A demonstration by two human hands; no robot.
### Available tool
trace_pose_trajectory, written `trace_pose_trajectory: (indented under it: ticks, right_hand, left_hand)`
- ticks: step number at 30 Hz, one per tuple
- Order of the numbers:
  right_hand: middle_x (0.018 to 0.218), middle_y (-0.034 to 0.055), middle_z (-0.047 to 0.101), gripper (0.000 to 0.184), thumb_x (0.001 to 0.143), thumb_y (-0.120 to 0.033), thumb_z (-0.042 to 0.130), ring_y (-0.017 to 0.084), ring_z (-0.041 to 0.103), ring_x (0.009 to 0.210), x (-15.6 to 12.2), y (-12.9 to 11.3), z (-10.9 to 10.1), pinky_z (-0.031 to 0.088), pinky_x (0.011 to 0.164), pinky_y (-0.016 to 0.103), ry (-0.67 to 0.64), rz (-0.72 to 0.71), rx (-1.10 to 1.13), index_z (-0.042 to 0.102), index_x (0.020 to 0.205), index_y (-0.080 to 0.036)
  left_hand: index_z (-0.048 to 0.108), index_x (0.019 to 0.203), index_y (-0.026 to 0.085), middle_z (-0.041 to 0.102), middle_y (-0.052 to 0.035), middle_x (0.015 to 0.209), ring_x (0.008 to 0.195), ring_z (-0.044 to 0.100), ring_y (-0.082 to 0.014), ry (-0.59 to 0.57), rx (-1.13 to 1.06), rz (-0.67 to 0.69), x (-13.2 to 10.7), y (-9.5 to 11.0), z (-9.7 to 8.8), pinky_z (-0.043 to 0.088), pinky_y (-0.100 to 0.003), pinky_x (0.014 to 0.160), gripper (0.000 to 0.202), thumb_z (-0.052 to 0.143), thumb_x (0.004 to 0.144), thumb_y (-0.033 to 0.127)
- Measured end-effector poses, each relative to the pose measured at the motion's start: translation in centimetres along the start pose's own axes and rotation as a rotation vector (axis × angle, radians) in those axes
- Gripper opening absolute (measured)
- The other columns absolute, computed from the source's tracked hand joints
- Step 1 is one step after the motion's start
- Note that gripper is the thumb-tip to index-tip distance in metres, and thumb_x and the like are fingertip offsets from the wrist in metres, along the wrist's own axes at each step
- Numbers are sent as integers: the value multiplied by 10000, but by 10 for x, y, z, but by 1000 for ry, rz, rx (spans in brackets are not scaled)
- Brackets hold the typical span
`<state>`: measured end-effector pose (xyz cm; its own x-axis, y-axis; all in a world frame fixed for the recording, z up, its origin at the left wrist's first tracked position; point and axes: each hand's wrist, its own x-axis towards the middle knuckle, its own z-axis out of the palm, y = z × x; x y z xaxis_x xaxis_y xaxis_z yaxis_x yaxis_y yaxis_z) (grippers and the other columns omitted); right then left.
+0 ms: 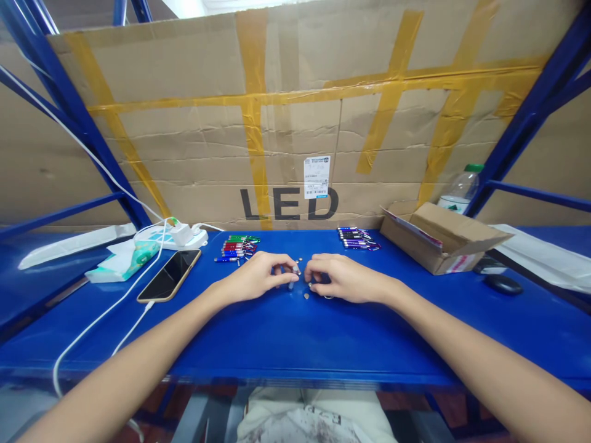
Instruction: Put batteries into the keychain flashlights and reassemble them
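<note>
My left hand (263, 277) is closed, thumb and fingers pinching a small silvery tube-like piece (291, 285) just above the blue table. Close by on the right, my right hand (341, 278) is also closed. Its thumb and index finger pinch a tiny round metal disc (309, 285), like a button cell. Another small disc (306, 296) lies on the table just in front of the fingertips, and a further tiny piece (300, 259) is behind them. Part of a ring-like metal thing (328, 298) peeks out under my right hand.
Rows of coloured keychain flashlights lie behind my left hand (237, 246) and right hand (355, 238). A charging phone (170, 275), tissue pack (122, 261) and power strip (161, 235) are left. An open cardboard box (431, 243), black mouse (503, 284) and bottle (459, 187) are right.
</note>
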<state>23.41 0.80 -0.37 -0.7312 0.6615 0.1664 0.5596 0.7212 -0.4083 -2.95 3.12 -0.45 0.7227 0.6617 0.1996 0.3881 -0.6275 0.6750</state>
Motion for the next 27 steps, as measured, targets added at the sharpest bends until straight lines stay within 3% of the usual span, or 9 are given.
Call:
trace_pose_trajectory:
  ticks: [6,10,15,22,27]
  right_hand:
    - [924,-9,669,156,931,-186,753,184,579,846,0,-9,1,406,776,287,-37,30,103,604,965,-214]
    - [912,-20,653,170,906,-154,751,169,567,815,1,-12,4,398,751,273,-47,28,137,605,968,-215]
    - [918,-12,671,167,900,-145,750,180,595,834,3,-13,7,415,768,277,-57,7,135,603,935,-216]
    - [894,-13,662,176,871,-73,699,182,603,845,3,-13,7,422,795,281,-69,-26,129,596,900,-212]
    - [870,-23,661,128,869,-114,682,154,551,758,0,-9,-3,390,708,260,70,22,147,616,923,-209]
  left_hand:
    - [764,1112,159,813,-49,917,715,707,-167,-21,-119,-74,1,-5,2,553,-272,728,296,759,953,409]
    - [768,1108,154,815,-54,905,710,701,-169,-36,-160,-109,2,-4,1,545,-273,705,328,802,908,411]
    - [804,1068,156,785,-32,826,703,653,-158,-47,-132,-121,2,-6,0,477,-243,649,343,815,894,452]
    - [832,1062,145,803,-46,883,710,610,-149,-47,-77,-80,2,-6,-1,454,-242,663,350,798,913,461]
    - [834,1029,158,810,-54,948,801,658,-181,-60,-22,-28,1,-5,1,468,-256,717,315,735,976,452]
